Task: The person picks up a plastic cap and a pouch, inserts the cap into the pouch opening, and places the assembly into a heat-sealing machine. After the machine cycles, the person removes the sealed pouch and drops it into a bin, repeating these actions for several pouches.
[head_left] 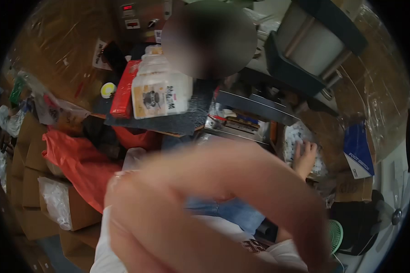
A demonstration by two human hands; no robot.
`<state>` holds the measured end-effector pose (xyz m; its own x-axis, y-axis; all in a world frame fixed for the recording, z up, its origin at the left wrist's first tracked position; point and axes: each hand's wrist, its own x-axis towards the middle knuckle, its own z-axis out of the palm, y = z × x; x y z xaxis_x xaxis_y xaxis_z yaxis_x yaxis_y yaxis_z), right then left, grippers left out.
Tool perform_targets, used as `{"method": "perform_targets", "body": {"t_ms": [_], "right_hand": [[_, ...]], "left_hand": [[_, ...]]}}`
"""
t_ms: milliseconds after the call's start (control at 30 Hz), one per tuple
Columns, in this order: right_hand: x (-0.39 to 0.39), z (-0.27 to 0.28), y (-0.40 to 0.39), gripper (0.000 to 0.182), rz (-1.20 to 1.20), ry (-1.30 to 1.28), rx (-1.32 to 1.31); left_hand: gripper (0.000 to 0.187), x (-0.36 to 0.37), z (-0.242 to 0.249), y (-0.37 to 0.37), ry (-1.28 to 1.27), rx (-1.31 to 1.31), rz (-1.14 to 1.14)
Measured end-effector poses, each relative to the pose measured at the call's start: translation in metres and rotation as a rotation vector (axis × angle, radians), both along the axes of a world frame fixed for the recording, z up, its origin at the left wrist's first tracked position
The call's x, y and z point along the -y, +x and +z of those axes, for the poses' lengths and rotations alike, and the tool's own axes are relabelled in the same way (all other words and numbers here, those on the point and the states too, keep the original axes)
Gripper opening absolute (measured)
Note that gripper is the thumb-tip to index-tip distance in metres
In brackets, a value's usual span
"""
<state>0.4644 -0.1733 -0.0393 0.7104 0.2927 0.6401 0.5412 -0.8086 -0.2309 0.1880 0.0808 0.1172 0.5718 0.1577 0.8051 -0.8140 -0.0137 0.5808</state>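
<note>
The left hand (pixel 223 168) is seen as a large, blurred form, raised close to the camera and laid across the lower middle of the view; the state of its fingers cannot be told, nor can any held object be made out. The right hand (pixel 304 160) is placed farther off, at right, over a container (pixel 321 168) of small white pieces (pixel 294 135). Its fingers are extended, slightly spread and lowered among the pieces; whether a piece is gripped cannot be determined. Just to the left of the container, a metal fixture (pixel 234 133) is seen beneath a dark machine (pixel 291 73), in whose upper part a pale cylinder (pixel 300 38) is mounted. A stack of printed packages (pixel 161 95) is borne by the dark-topped table (pixel 148 124), the front one being marked with an orange and black design. A red box (pixel 124 91) is set at the left of the stack, and a round yellow-and-white item (pixel 108 90) is located near it. At far right, a blue-and-white box (pixel 358 150) is shown above a green fan (pixel 335 236). At left, red material (pixel 82 166) is draped beside open cardboard boxes (pixel 84 204), one of which is partly covered by clear plastic (pixel 57 202).
</note>
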Motion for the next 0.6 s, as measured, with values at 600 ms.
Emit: {"method": "perform_targets", "body": {"t_ms": [600], "right_hand": [[-0.007, 0.002, -0.001, 0.017, 0.079, 0.168, 0.080]], "left_hand": [[0.032, 0.020, -0.020, 0.085, -0.047, 0.078, -0.230]]}}
